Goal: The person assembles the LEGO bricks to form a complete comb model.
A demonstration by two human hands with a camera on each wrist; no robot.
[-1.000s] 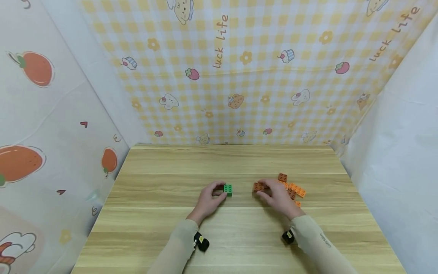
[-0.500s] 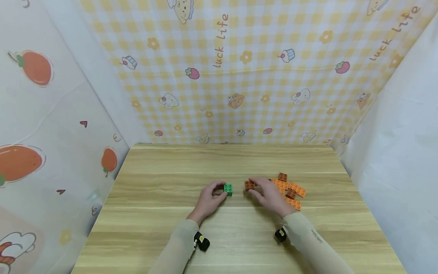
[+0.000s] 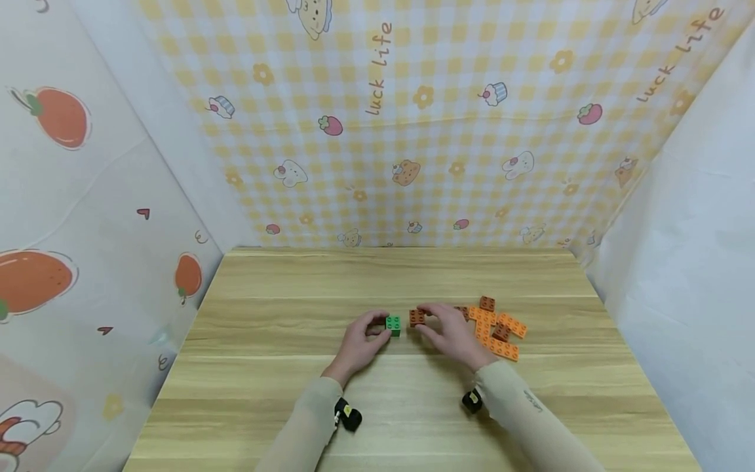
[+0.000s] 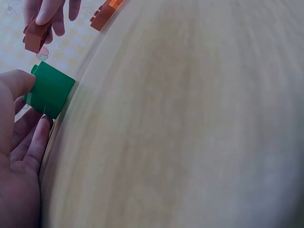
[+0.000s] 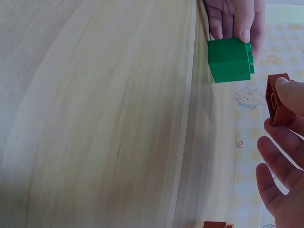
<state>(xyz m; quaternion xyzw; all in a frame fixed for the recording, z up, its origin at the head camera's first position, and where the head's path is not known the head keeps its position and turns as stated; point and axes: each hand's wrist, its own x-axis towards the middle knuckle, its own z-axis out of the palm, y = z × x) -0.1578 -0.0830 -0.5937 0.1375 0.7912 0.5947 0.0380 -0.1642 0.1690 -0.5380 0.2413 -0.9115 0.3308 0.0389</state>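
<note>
My left hand [image 3: 356, 342] pinches a green toy building block [image 3: 392, 326] between thumb and fingers; the block stands studs up on the table. To its right, my right hand [image 3: 453, 334] pinches a brown building brick [image 3: 417, 318] with four studs. In the right wrist view, the brown brick [image 5: 280, 99] is lifted off the table, its hollow underside partly showing, with the thumb on one side and a fingertip on the other. A small gap separates it from the green block [image 5: 230, 61]. The right hand's other fingers are spread and touch nothing.
Right of my right hand lies a loose group of orange bricks [image 3: 504, 349] and brown bricks [image 3: 487, 303], several in all. Wood-grain table [image 3: 283, 288] surrounds the hands. Behind it hangs a yellow checked cloth [image 3: 425, 137]; white cloths flank both sides.
My right hand has moved left with the brown brick, bringing it closer to the green block and uncovering more of the orange and brown bricks. The left hand has stayed in place.
</note>
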